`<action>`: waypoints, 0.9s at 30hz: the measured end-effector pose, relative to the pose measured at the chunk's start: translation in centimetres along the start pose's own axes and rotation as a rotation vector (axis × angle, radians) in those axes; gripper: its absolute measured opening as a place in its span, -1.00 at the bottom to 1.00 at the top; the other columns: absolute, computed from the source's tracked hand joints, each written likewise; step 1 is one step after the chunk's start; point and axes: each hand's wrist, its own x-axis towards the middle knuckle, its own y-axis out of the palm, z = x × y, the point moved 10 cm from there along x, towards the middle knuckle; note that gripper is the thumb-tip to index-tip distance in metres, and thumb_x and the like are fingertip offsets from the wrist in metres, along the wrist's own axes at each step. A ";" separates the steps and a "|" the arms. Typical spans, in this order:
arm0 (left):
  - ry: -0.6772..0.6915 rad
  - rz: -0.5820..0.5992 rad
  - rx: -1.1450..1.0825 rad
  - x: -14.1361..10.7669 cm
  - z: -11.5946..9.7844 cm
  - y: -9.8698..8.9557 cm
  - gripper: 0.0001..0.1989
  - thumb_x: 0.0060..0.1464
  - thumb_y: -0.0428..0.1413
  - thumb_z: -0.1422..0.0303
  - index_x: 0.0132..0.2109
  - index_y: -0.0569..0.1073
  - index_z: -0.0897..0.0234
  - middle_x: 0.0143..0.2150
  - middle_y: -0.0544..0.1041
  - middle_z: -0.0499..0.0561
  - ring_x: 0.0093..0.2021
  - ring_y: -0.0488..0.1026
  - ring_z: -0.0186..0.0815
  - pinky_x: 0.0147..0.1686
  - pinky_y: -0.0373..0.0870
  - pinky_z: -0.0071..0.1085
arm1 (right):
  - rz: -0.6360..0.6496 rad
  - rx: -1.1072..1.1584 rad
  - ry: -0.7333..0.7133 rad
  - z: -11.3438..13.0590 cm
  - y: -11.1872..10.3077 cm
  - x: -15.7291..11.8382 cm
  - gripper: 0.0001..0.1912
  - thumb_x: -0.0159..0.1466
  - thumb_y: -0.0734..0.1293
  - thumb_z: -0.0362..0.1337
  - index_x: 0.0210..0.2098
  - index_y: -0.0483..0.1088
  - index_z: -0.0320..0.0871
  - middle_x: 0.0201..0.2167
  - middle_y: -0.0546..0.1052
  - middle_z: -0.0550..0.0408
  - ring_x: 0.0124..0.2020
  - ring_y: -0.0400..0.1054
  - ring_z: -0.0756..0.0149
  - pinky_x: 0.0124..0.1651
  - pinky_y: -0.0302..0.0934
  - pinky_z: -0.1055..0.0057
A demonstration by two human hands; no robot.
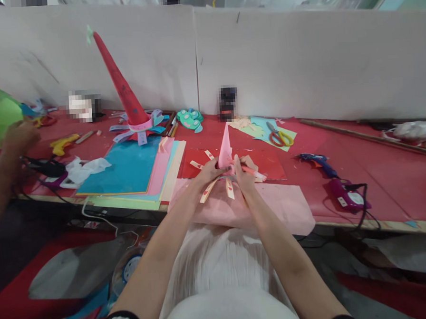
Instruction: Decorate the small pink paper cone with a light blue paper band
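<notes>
A pink paper cone (225, 147) stands upright in front of me, with paper strips (230, 188) bearing red marks spread around its base. My left hand (211, 171) is closed on the cone's lower left side. At the lower right side, my right hand (245, 169) is closed round a pink pen-like stick (254, 172), its tip near the cone. Beneath them lie a red sheet (273, 163) and, at the table edge, a pale pink sheet (287, 205).
Left of the cone are stacked coloured sheets (120, 166) and a tall red cone (119, 83). Scissors (279, 136) and a blue glue gun (318, 163) lie to the right. Another person's hand (21, 138) holds green paper at far left.
</notes>
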 end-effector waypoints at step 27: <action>-0.026 0.039 -0.056 -0.2 -0.9 0.5 -0.55 -0.08 0.22 0.22 -0.05 0.42 0.36 -0.16 0.53 0.11 -0.24 0.46 -0.24 -0.22 0.42 -0.31 | 0.056 -0.088 -0.076 0.5 0.4 0.1 -0.57 0.24 0.16 0.02 -0.62 0.07 -0.09 -0.72 0.23 0.26 -0.66 0.11 0.50 -0.53 0.08 0.50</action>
